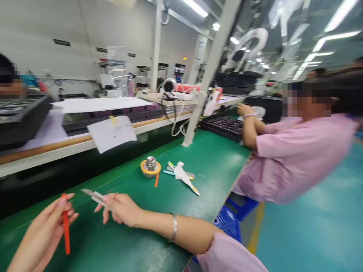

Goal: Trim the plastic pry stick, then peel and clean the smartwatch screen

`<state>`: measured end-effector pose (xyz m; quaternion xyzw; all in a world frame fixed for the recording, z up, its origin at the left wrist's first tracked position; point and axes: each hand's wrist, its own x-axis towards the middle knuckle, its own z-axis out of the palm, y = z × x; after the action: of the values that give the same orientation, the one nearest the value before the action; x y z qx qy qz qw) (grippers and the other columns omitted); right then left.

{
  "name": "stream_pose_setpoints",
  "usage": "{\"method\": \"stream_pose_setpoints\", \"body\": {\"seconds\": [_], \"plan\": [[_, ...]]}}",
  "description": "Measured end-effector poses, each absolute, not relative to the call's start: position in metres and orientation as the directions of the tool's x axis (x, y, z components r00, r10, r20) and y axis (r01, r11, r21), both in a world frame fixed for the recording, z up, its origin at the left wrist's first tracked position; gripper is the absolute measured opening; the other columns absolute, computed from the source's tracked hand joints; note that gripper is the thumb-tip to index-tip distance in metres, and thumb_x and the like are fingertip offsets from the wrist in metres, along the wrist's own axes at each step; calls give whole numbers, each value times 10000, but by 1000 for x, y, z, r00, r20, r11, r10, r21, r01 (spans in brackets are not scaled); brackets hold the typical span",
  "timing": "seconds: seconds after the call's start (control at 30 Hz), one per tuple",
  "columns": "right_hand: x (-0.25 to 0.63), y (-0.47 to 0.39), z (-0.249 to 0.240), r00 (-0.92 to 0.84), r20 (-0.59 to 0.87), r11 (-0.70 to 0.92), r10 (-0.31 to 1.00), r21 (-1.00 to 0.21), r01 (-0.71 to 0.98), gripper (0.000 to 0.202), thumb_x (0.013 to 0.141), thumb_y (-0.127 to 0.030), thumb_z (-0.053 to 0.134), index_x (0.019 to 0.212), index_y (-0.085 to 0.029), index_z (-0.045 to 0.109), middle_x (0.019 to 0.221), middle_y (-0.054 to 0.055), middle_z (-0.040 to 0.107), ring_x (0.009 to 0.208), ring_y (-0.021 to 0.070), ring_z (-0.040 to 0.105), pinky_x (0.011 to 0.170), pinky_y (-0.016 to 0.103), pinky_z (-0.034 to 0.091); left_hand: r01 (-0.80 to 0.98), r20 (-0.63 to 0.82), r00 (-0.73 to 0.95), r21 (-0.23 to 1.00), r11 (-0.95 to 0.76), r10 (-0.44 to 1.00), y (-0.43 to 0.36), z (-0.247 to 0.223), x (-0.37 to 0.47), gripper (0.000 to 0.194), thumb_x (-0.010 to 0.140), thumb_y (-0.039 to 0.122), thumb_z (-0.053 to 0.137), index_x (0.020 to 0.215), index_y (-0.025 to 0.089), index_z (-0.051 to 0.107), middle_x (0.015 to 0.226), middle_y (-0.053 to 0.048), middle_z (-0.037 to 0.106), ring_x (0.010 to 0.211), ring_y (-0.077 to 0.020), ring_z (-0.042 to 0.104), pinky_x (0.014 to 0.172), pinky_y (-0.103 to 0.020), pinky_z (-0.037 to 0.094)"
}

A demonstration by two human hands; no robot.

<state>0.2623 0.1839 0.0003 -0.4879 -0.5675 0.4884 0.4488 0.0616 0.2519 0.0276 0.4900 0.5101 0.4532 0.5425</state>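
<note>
Above the green table (215, 151), the left hand (47, 226) pinches an orange strip (66, 226) between thumb and fingers, and just beside it the right hand (121, 207) grips a thin blade-like tool (98, 197), its tip towards the strip. Beyond the right hand sit an orange-rimmed bowl (150, 173) and some slim tools (183, 176); farther right, a person in pink (303, 151) works by a black tray (222, 126).

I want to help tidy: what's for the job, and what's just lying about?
Probably the job:
- orange strip, left hand
- thin pale tool, right hand

Lying on the green table:
- yellow-rimmed bowl
- second orange strip
- white wrap, thin sticks
</note>
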Motion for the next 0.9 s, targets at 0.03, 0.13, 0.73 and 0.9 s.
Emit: {"method": "stream_pose_setpoints", "body": {"seconds": [0.03,0.13,0.73,0.9], "plan": [[262,191,1,-113,49,62,992,-991,115,600,1037,-578,286,990,-180,733,598,-32,586,459,85,425,489,211,374,-8,-125,141,992,128,982,248,33,67,639,445,676,916,935,286,788,693,12,597,611,-135,511,498,-246,487],[258,217,1,-18,128,129,992,-980,152,650,1044,-604,227,1014,-169,709,559,-47,480,481,98,419,513,229,368,16,-58,257,998,56,965,246,37,84,666,564,672,864,1012,188,771,739,-13,604,549,-81,397,430,-188,323],[249,279,-63,-87,357,339,930,-742,579,285,1019,-410,543,981,-151,654,904,26,670,811,155,648,790,354,553,176,30,272,981,-80,962,310,-26,67,290,970,395,631,1087,131,658,859,-22,653,645,-118,582,577,-246,502],[241,289,-64,-125,409,395,904,-685,613,328,1028,-430,510,915,-152,641,819,9,647,734,140,628,726,322,539,234,80,236,963,-137,969,318,-35,61,300,976,415,618,1063,131,663,844,-18,658,671,-135,607,671,-302,543]]}}
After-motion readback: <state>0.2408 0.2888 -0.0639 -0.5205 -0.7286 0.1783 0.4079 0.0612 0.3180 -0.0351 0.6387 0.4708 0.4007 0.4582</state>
